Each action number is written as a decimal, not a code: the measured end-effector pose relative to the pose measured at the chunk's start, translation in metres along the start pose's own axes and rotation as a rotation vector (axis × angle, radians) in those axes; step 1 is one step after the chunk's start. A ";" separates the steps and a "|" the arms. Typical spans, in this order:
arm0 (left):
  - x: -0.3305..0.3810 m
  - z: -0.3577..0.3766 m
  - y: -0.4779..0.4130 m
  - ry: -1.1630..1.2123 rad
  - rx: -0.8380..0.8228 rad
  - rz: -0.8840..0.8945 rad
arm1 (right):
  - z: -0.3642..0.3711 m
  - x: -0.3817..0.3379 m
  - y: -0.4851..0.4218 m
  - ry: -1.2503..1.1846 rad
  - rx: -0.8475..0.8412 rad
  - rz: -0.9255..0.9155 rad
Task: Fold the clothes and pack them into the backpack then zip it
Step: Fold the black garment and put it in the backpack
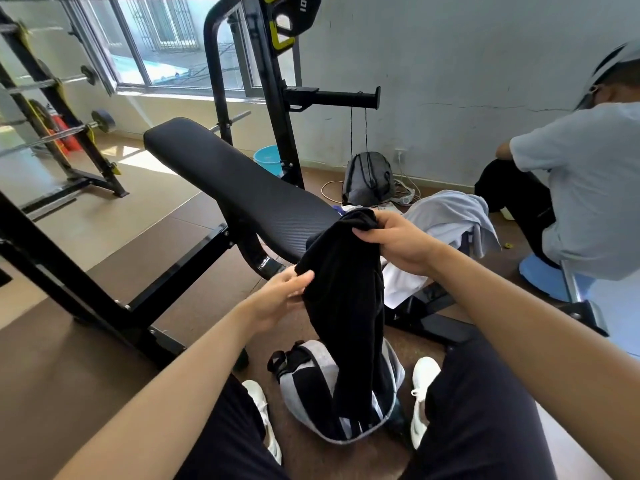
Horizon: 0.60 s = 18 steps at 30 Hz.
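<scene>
Both hands (394, 242) (280, 292) (grips closed) holding black garment (346, 306)

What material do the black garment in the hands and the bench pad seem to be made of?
Black garment: probably a soft, matte knit fabric; it hangs limp in folds from the right hand and left hand. Bench pad: likely vinyl or faux leather over foam; it shows a fine woven-like texture, a slight sheen and rounded edges.
</scene>
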<state>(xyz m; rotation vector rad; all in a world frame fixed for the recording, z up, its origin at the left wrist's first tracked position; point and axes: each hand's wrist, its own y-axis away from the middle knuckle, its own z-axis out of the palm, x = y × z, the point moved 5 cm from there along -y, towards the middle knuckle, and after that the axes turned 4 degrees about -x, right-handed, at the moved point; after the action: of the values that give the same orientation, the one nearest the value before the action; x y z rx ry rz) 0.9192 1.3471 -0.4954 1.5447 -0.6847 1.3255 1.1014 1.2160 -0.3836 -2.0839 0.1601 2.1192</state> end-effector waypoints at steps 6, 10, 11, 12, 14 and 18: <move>0.030 0.012 -0.010 0.236 0.240 0.186 | -0.013 0.006 0.006 0.042 0.003 0.024; 0.079 -0.016 -0.007 0.163 0.412 0.328 | -0.032 0.008 0.009 0.339 0.113 -0.009; 0.091 -0.020 -0.006 0.085 0.444 0.362 | -0.034 0.008 0.009 0.390 0.121 -0.018; 0.102 -0.021 -0.005 -0.019 0.476 0.384 | -0.035 0.007 0.009 0.438 0.122 -0.025; 0.115 -0.022 -0.005 -0.156 0.543 0.398 | -0.034 0.003 0.012 0.560 0.134 -0.056; 0.133 -0.022 -0.011 -0.194 0.590 0.381 | -0.011 -0.020 0.022 0.842 0.085 -0.160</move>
<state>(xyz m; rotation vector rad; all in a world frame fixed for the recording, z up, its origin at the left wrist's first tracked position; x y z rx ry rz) 0.9533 1.3931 -0.3725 2.1070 -0.7777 1.7867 1.1079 1.1912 -0.3650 -2.6755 0.1663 1.0167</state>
